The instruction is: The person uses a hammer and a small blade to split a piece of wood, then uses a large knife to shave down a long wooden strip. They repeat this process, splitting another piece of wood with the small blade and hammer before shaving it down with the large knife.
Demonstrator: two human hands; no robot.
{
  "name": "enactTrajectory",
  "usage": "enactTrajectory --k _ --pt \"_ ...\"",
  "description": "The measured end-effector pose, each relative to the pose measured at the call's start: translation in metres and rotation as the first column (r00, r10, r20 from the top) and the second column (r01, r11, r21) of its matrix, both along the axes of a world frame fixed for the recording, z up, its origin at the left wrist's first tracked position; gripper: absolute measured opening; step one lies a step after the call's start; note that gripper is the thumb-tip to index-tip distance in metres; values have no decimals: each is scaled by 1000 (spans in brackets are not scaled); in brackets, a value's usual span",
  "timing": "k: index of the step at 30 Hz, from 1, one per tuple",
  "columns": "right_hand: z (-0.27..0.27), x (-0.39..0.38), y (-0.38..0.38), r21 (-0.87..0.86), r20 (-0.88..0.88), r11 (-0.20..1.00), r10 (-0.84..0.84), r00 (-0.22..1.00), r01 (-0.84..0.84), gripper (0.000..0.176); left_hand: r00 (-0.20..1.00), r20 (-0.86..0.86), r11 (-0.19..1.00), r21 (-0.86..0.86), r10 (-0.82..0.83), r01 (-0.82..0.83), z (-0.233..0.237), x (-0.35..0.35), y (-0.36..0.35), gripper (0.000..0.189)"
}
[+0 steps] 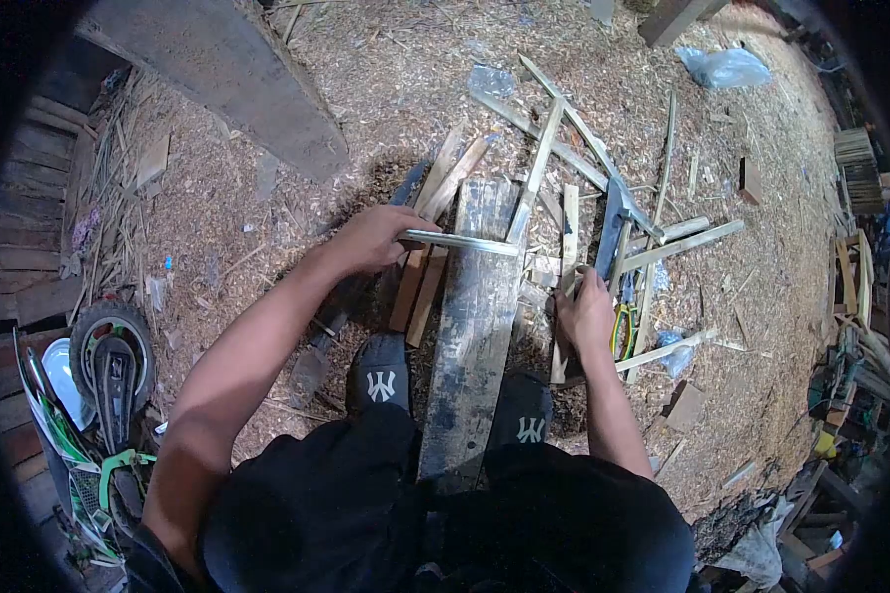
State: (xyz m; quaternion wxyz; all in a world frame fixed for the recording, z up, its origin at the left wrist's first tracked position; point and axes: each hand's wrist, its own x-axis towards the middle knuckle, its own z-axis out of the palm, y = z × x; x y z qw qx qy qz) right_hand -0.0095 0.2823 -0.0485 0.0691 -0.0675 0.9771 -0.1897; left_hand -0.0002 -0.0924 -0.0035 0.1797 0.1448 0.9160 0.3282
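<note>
My left hand (371,239) is closed around one end of a thin wooden strip (460,241). The strip lies crosswise over a worn, paint-stained plank (475,341) that stretches out from between my legs. To the right of the plank, my right hand (585,314) is wrapped round the handle of what looks like a machete, its grey blade (611,229) pointing away from me. Part of the handle is hidden by my fingers. Another wooden strip (539,173) slants away from the plank near the far end of the held one.
Loose wood strips (684,247) and yellow-handled pliers (621,331) lie right of the plank. Wood blocks (412,287) sit on its left. Shavings cover the ground (405,59). A thick beam (237,79) stands upper left; a small bicycle (114,385) is lower left.
</note>
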Motion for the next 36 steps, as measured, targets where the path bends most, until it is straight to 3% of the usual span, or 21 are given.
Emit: enactTrajectory --k 3,6,8,13,15,17,19,21,23,25,27,28,32,34,36 --pt "2 -1 1 -6 38 1000 -14 999 14 40 999 42 1000 22 13 -13 5 0 1 62" --pt "-4 -3 8 -161 21 986 -34 999 37 31 999 30 999 33 28 -29 0 2 1 63" --pt "-14 -7 16 -316 81 936 -138 987 157 24 999 19 999 24 26 -27 -2 2 0 62" --pt "-21 -16 29 -459 160 870 -120 980 181 17 999 22 999 25 26 -26 3 1 2 63" --pt "-29 -18 37 -597 260 743 -178 949 303 15 1000 18 1000 16 25 -25 3 1 1 64" --pt "-36 -22 48 -603 334 726 -147 931 330 16 996 -66 998 -31 -51 49 -1 1 -1 69" --pt "-28 -23 48 -690 413 591 -154 898 419 21 991 -95 995 -44 -95 91 -7 2 -1 70" --pt "-24 -26 43 -712 387 584 -137 912 390 26 982 -124 989 -58 -144 138 -8 1 2 71" --pt "6 -25 25 -679 389 587 -222 894 441 26 981 -123 989 -33 -148 145 0 3 7 74" --pt "2 -25 29 -682 453 571 -162 877 458 36 984 -117 991 -43 -133 129 -9 1 6 75" --pt "-14 -26 30 -810 355 469 -88 931 353 52 987 -112 992 -54 -116 110 -10 0 6 76" --pt "-16 -28 31 -822 388 428 -59 920 375 61 989 -112 994 -53 -99 94 -6 -1 6 76" --pt "-19 -32 31 -808 369 461 -89 925 367 61 984 -147 993 -78 -105 94 -7 -1 2 75" --pt "-11 -32 28 -711 290 649 -81 953 272 58 981 -159 990 -109 -110 94 -9 1 0 74" --pt "4 -24 26 -595 227 769 -116 967 232 42 977 -171 985 -136 -125 102 -6 2 2 73"
